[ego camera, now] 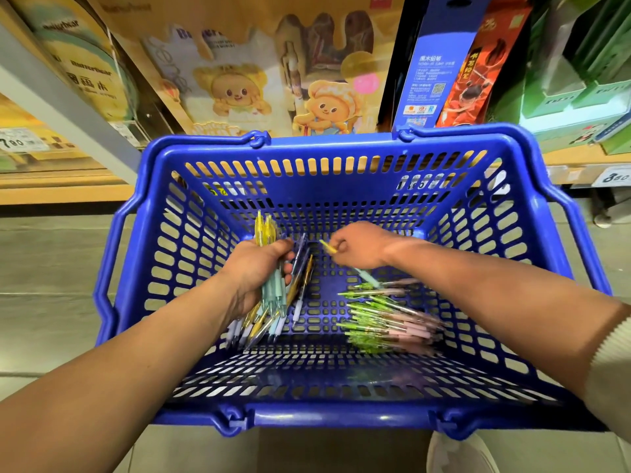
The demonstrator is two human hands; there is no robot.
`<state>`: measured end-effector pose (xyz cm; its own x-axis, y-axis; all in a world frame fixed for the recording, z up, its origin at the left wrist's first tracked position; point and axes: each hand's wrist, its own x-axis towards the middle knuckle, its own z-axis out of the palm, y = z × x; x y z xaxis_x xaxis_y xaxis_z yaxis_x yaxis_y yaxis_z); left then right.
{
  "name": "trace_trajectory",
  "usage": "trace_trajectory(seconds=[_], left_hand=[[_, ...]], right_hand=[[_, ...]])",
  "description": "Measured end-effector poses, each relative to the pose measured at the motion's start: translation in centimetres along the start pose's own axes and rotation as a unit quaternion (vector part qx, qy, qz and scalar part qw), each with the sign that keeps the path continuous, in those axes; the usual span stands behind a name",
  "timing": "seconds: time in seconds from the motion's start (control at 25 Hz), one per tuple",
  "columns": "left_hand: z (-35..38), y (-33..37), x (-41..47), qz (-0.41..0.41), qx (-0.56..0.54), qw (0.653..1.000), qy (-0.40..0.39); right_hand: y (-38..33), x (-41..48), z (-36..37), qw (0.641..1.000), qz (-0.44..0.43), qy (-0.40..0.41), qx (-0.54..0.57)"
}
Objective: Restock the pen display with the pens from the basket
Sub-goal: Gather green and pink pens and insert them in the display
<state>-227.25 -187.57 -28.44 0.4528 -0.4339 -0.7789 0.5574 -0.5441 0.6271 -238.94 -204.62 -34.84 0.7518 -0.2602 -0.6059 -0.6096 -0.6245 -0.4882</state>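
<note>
Nearest to me, I'm looking down at a grey concrete floor (51, 268) and the toe of a white shoe (461, 454) just past the basket's near rim. The blue perforated plastic shopping basket (341, 416) fills the middle of my view, both forearms reaching into it, a ribbed cream sleeve cuff (611, 356) on the right arm.

On the basket floor to the right I see a loose pile of green-and-pink pens (386, 319), their long axes running roughly left to right, green ends pointing left. My left hand (254, 271) is closed around a bundle of yellow, teal and pale blue pens (273, 298); the bundle runs near to far, the yellow ends sticking out beyond the fist towards the far wall, the other ends fanning down towards me. Just beside it a few more pens (302, 278) lie on the basket floor on the same near-to-far line. My right hand (358, 245) is curled, thumb and forefinger pinching a single yellow pen (327, 246) whose free end points left.

Beyond the far rim, wooden shop shelves (68, 189) carry a yellow cartoon-bear pen display (259, 80), a tall blue packet (433, 66) and green boxes (580, 97), all blurred.
</note>
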Motion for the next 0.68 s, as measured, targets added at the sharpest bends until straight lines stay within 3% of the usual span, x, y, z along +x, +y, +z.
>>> trace_trajectory(seconds=[0.12, 0.2, 0.4, 0.48, 0.56, 0.68], left_hand=[[0.9, 0.9, -0.9, 0.0, -0.026, 0.999, -0.021], [1.7, 1.4, -2.1, -0.005, -0.049, 0.999, -0.011], [3.2, 4.4, -9.1, -0.038, -0.111, 0.993, -0.009], [3.1, 7.2, -14.2, -0.045, -0.137, 0.989, -0.025], [2.7, 10.9, -20.5, -0.05, -0.146, 0.987, -0.052], [1.7, 16.6, -30.6, -0.074, -0.137, 0.984, -0.085]], right_hand=[[-3.2, -1.0, -0.2, 0.993, 0.003, 0.003, 0.12], [-4.6, -3.0, -0.7, 0.969, 0.032, -0.003, 0.244], [-8.0, -13.2, -5.5, 0.829, 0.117, -0.007, 0.547], [-11.4, -18.9, -8.0, 0.783, 0.147, 0.008, 0.604], [-16.2, -24.9, -10.9, 0.762, 0.153, 0.03, 0.629], [-24.0, -33.5, -15.4, 0.731, 0.098, 0.049, 0.673]])
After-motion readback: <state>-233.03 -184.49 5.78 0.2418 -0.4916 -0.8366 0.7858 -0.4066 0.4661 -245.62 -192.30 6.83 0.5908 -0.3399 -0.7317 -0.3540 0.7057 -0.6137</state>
